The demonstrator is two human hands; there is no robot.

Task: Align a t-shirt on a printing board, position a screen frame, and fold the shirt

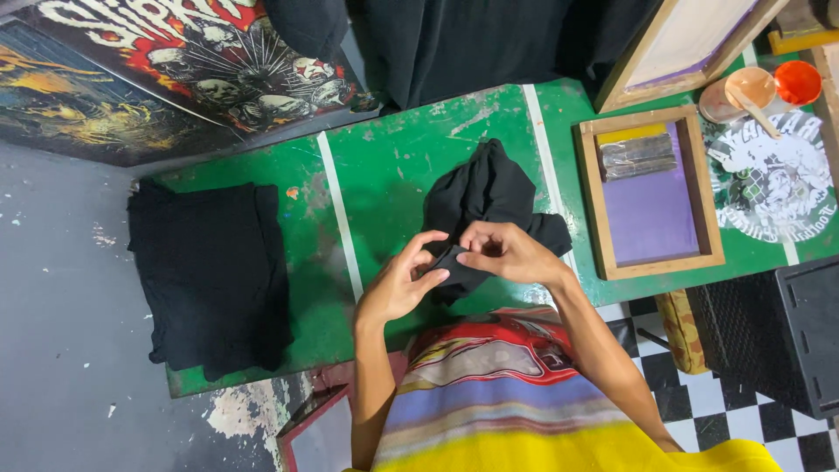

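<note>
A crumpled black garment [486,199] lies in the middle of the green table [393,166]. My left hand [404,278] and my right hand [505,253] meet at its near edge, both pinching a small part of the black cloth between fingertips. The rest of the garment bunches up behind my hands. A stack of folded black garments [210,271] rests on the table's left end, apart from both hands.
A wooden printing frame with a purple screen [651,194] lies right of the garment, a second frame [690,39] leaning behind it. Paint cups [760,87] and a printed white design [773,179] sit at far right. Posters [175,61] lean at the back left. A black crate [791,336] stands on the checkered floor.
</note>
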